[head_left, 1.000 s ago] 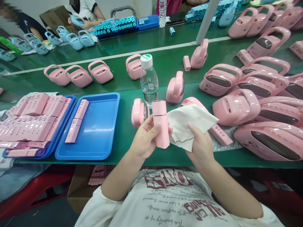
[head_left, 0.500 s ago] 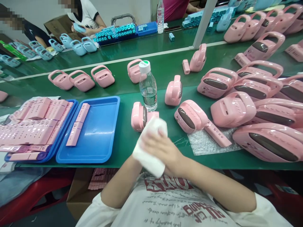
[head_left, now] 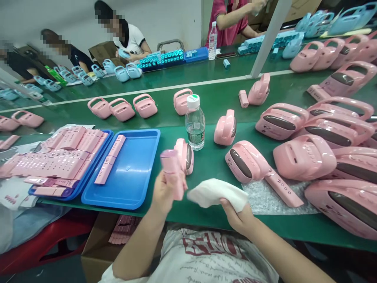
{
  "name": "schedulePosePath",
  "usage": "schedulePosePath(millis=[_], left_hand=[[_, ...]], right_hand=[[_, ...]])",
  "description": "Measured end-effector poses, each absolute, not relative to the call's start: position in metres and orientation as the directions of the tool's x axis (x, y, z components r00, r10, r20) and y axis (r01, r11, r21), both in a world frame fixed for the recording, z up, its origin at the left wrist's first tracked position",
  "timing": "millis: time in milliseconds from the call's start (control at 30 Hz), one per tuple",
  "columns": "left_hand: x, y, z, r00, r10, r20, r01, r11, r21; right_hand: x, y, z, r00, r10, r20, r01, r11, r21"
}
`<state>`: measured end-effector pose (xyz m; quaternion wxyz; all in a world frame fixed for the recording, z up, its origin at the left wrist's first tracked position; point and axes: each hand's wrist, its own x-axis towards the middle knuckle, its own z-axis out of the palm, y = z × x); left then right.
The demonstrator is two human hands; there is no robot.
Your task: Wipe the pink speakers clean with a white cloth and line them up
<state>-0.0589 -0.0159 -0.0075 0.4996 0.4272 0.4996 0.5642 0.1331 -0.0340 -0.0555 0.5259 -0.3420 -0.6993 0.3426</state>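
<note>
My left hand is wrapped round a pink microphone, held upright with its purplish end on top. In my right hand a white cloth is pinched between thumb and fingers, spread out flat and apart from the microphone. Just behind the microphone stands a pink speaker with a dark front panel, partly covered by it. Right of the cloth, another pink speaker rests beside a pink microphone on bubble wrap.
A blue tray at left holds a few pink microphones. Farther left, a second blue tray is piled with them. A plastic bottle stands behind my hands. Pink speakers crowd the right side. Several people work across the bench.
My hands were together round the cloth; now they are apart. The left has come away with the microphone, while the right has moved rightward with the cloth. The camera view has shifted.
</note>
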Motion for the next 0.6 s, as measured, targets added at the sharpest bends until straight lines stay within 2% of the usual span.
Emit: schedulePosePath(millis=[33,100,167,233,333,467,600], left_hand=[[-0.067,-0.008,-0.007,-0.228,0.973,0.022,-0.074,-0.040,0.996],[-0.079,0.007,-0.007,-0.361,0.931,0.050,0.106,-0.013,0.994],[-0.083,0.020,-0.006,-0.390,0.920,0.036,0.276,0.080,0.958],[-0.081,0.029,-0.005,-0.348,0.937,0.011,0.375,0.128,0.918],[-0.080,0.036,-0.002,-0.345,0.938,0.031,0.427,0.127,0.895],[-0.092,0.055,0.006,-0.437,0.893,0.112,0.412,0.088,0.907],[-0.104,0.105,0.022,-0.458,0.840,0.291,0.592,0.044,0.805]], right_hand=[[0.138,-0.033,-0.055,-0.198,0.839,0.507,0.141,0.536,-0.832],[0.146,-0.030,-0.055,-0.141,0.867,0.479,0.167,0.497,-0.851],[0.149,-0.027,-0.055,-0.101,0.892,0.441,0.157,0.452,-0.878],[0.151,-0.023,-0.055,-0.087,0.900,0.426,0.141,0.435,-0.890],[0.154,-0.019,-0.058,-0.078,0.899,0.432,0.154,0.439,-0.885],[0.161,-0.021,-0.069,-0.065,0.904,0.423,0.183,0.428,-0.885],[0.166,-0.028,-0.085,-0.032,0.948,0.316,0.193,0.316,-0.929]])
